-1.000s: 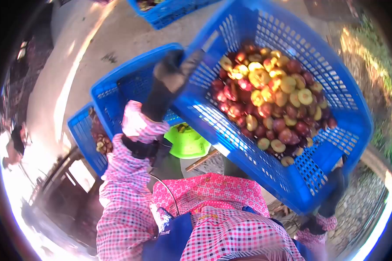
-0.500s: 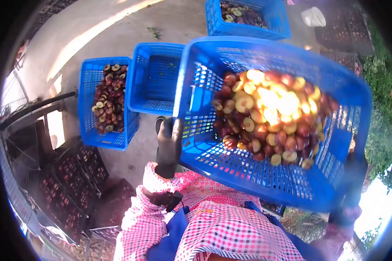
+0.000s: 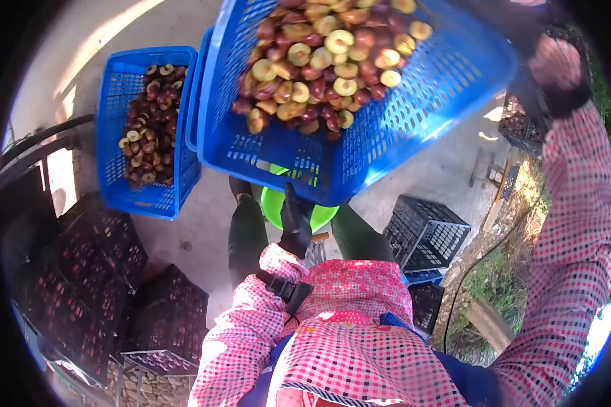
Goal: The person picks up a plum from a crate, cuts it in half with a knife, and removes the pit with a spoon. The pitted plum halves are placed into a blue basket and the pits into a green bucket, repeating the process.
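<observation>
A large blue plastic crate (image 3: 421,115), slatted and tilted, is held up in front of me. Cut reddish plums (image 3: 332,68) with yellow flesh lie heaped inside it. My left hand (image 3: 296,220), in a black glove, is closed on the crate's near lower edge. At the upper right my right hand (image 3: 509,20), dark-gloved and blurred, grips the far right end of the crate; its fingers are hard to make out. Below the crate, a bright green basin (image 3: 324,216) shows between my legs, partly covered by the crate and my left hand.
Another blue crate (image 3: 105,136) with cut plums stands on the floor at left. The edge of a further blue crate (image 3: 194,108) shows behind the held one. Dark crates (image 3: 166,319) of fruit are stacked lower left. A black crate (image 3: 428,234) stands at right, by a hose.
The held crate has moved up and left and turned, its right end swinging away from me. My right arm has stretched upward. The green basin and black crate have come into view.
</observation>
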`<state>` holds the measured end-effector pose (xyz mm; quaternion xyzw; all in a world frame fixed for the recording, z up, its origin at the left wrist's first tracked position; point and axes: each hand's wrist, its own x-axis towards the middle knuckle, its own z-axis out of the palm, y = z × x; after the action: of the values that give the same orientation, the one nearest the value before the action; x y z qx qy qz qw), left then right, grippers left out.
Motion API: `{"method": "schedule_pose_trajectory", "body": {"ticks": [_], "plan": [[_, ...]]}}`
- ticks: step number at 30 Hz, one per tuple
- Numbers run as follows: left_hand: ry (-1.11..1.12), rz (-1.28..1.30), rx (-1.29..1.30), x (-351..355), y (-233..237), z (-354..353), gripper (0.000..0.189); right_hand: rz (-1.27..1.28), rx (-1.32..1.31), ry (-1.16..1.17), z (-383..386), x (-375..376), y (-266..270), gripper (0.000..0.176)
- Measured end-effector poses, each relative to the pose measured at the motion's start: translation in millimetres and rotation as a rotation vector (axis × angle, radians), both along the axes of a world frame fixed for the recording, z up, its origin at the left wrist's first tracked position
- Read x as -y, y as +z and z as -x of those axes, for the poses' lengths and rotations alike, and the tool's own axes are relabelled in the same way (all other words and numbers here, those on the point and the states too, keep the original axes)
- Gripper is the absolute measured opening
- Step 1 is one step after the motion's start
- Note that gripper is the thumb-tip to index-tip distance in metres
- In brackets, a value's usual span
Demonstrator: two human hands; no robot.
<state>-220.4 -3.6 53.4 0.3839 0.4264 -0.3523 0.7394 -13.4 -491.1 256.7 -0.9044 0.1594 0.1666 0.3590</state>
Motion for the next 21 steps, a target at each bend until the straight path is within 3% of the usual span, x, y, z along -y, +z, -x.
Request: {"method": "schedule_pose_trajectory", "body": {"ticks": [3,5,6,7,9,11,12,13,14,15,16,17,18,19,21], "plan": [[-0.099,-0.081,-0.204,-28.4,-28.7,15.1,0.044,0.091,0.038,0.039,-26.2,-13.3,-40.0,0.035],[-0.278,0.058,-0.247,-53.4,-27.6,18.7,0.045,0.153,0.086,0.031,-29.8,-12.7,-57.1,0.036],[-0.353,0.054,-0.151,-67.6,-25.8,14.8,0.039,0.193,0.117,0.014,-25.2,-13.3,-59.7,0.036],[-0.348,-0.072,-0.027,-60.3,14.9,-28.3,0.029,0.238,0.173,-0.004,-20.0,-10.5,-61.2,0.037],[-0.441,-0.255,0.196,-97.6,-3.9,-64.3,0.029,0.363,0.373,-0.104,8.2,-2.6,-56.1,0.038],[-0.234,-0.189,0.195,-159.2,-54.3,-77.7,0.030,0.466,0.598,-0.284,54.8,-5.6,-61.9,0.038],[-0.189,-0.428,0.288,-169.3,-42.7,-106.6,0.033,0.452,0.644,-0.406,85.8,-10.0,-78.8,0.039],[-0.142,-0.665,0.380,-186.3,-39.7,-129.7,0.039,0.383,0.660,-0.551,128.3,-29.3,-102.4,0.039],[-0.395,-0.753,0.435,-222.0,-62.6,-139.0,0.043,0.254,0.610,-0.725,170.4,-53.6,-135.7,0.040],[-0.405,-0.754,0.441,-216.6,-57.7,-151.3,0.043,0.068,0.510,-0.899,210.6,-84.5,-176.0,0.040],[-0.087,-0.484,0.367,-205.4,-49.5,-169.1,0.044,-0.126,0.407,-1.054,245.5,-121.6,-214.3,0.041],[0.244,-0.239,0.268,-194.1,-41.3,-187.3,0.044,-0.582,0.432,-1.066,344.2,-136.5,-306.1,0.048],[0.361,-0.169,0.243,-194.7,-47.9,-199.6,0.044,-0.541,0.225,-1.429,327.7,-215.3,-310.2,0.053],[0.344,-0.194,0.269,-202.6,-55.9,-205.4,0.043,-0.649,0.150,-1.474,344.2,-256.4,-333.6,0.054],[0.204,-0.313,0.337,-223.7,-76.7,-216.6,0.043,-0.439,0.088,-1.625,306.9,-311.6,-330.4,0.041]]}}
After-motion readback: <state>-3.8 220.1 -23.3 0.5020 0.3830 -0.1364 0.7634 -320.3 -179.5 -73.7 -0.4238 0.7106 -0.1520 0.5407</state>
